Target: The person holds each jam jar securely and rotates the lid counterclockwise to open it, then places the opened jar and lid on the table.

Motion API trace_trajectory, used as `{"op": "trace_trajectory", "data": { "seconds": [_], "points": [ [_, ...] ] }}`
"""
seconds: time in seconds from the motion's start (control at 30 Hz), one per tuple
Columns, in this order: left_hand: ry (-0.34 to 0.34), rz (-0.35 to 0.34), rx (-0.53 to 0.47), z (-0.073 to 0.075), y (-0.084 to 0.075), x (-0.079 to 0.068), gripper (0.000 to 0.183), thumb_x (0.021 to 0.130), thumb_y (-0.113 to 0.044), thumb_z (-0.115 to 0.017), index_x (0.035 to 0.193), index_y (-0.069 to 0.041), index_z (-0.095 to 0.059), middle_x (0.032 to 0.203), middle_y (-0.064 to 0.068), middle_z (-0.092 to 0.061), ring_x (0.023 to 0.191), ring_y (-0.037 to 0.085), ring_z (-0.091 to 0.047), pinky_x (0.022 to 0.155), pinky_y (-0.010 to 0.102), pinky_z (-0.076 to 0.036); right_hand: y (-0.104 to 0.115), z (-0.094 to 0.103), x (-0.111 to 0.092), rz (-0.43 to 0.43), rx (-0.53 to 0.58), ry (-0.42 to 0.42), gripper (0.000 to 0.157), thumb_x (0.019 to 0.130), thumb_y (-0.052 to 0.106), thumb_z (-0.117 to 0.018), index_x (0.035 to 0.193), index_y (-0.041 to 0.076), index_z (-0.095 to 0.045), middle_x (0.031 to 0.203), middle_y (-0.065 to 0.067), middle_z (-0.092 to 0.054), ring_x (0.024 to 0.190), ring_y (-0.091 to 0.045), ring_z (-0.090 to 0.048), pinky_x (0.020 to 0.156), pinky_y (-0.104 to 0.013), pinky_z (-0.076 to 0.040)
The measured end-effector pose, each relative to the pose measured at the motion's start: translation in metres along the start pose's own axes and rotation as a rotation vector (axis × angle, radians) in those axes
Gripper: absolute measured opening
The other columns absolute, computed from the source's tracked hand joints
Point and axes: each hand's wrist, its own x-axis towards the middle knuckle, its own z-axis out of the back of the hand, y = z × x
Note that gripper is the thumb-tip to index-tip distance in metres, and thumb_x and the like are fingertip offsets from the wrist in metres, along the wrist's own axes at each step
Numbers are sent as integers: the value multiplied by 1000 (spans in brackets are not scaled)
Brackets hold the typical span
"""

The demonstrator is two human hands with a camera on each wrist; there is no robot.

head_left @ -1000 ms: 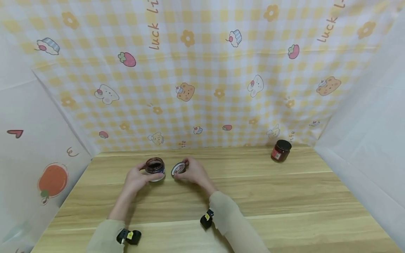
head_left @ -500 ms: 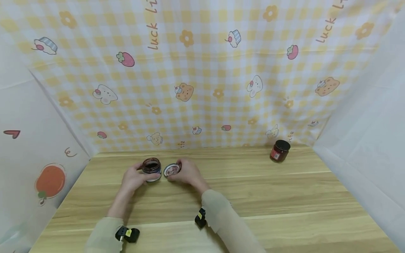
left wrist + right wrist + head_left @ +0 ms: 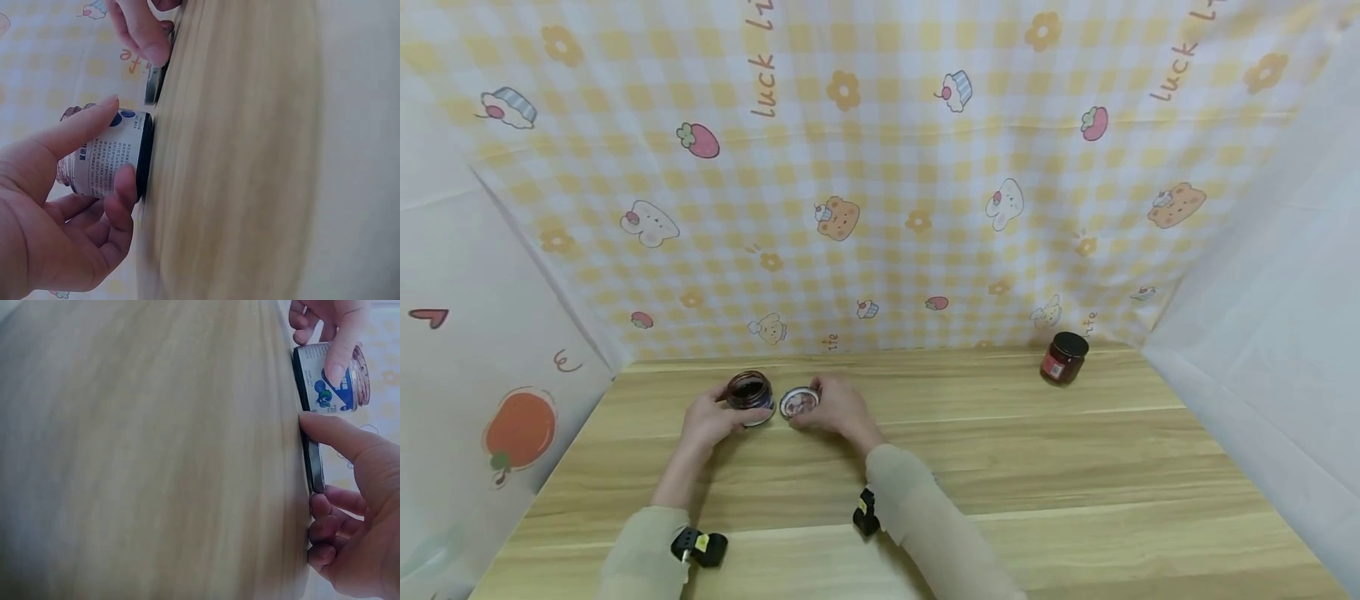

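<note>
Checked backdrop, wood-grain tabletop. Head view: lidless jar at left, gripped by left hand; lid just beside it, mottled face up, pinched by right hand; lidded jar far right. Fill level indistinct. Left wrist view: lidless jar presumably glass, weighty, slick, breakable; best held round the label. Right wrist view: lid edge-on, probably light, stiff; best pinched thus; face hidden.

Only a narrow gap is left between the open jar, gripped by the left fingers, and the lid at its three o'clock. Passage toward twelve is barred by the backdrop; rightward, broad tabletop room is bounded near two by the closed jar.
</note>
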Motion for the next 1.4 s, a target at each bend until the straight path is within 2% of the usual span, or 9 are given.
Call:
{"op": "trace_trajectory", "data": {
  "seconds": [0.2,0.27,0.43,0.57,0.67,0.8,0.9,1.1,1.4],
  "points": [
    [-19,-11,-35,9,5,7,90,77,-24,-90,146,7,-42,88,8,-66,62,16,-61,59,28,-49,6,-7,4,-11,-27,-8,65,70,42,-92,120,12,-66,105,0,-68,93,-15,-61,83,-31,-50],
    [-31,-5,-43,12,7,8,87,77,-23,-90,144,6,-44,85,5,-64,62,15,-61,57,27,-49,7,-10,6,-12,-26,-17,66,70,42,-92,123,12,-66,109,-1,-69,96,-17,-62,86,-32,-50],
    [-41,9,-64,16,9,11,84,77,-23,-90,143,6,-46,94,7,-64,64,16,-62,58,28,-49,10,-16,10,-7,-34,-44,67,72,41,-91,126,11,-65,112,-2,-69,99,-17,-63,89,-33,-49],
    [-85,31,-96,20,11,15,84,77,-21,-91,143,7,-46,101,11,-63,62,14,-63,55,27,-49,15,-21,13,4,-61,-50,66,73,41,-89,127,12,-64,111,-2,-69,97,-17,-62,87,-32,-49],
    [-112,60,-99,24,14,18,88,77,-21,-91,144,8,-44,99,10,-62,60,12,-62,53,26,-49,18,-25,16,-2,-81,-45,67,74,41,-88,129,12,-63,112,-2,-69,97,-17,-62,86,-32,-48],
    [-114,88,-100,29,16,22,91,77,-21,-90,147,8,-40,95,10,-63,60,12,-62,52,26,-50,22,-32,21,-27,-97,-49,66,76,43,-86,129,13,-62,111,-2,-68,96,-17,-61,85,-31,-49],
    [-120,100,-116,30,15,24,92,77,-20,-90,148,7,-39,106,17,-62,60,11,-62,52,26,-51,25,-34,23,-42,-87,-53,63,76,43,-86,126,13,-62,107,-1,-67,93,-15,-60,82,-30,-49],
    [-138,100,-155,30,13,27,94,79,-16,-88,152,8,-33,132,31,-50,59,8,-61,54,24,-52,30,-35,26,-82,-63,-73,58,75,41,-86,121,15,-61,100,3,-63,87,-13,-57,80,-30,-47],
    [-136,102,-209,30,14,29,96,82,-12,-85,155,7,-25,139,34,-45,55,6,-59,53,22,-51,35,-39,29,-135,-74,-95,60,76,43,-85,122,15,-59,103,3,-62,92,-15,-59,85,-33,-47]
  ]
}}
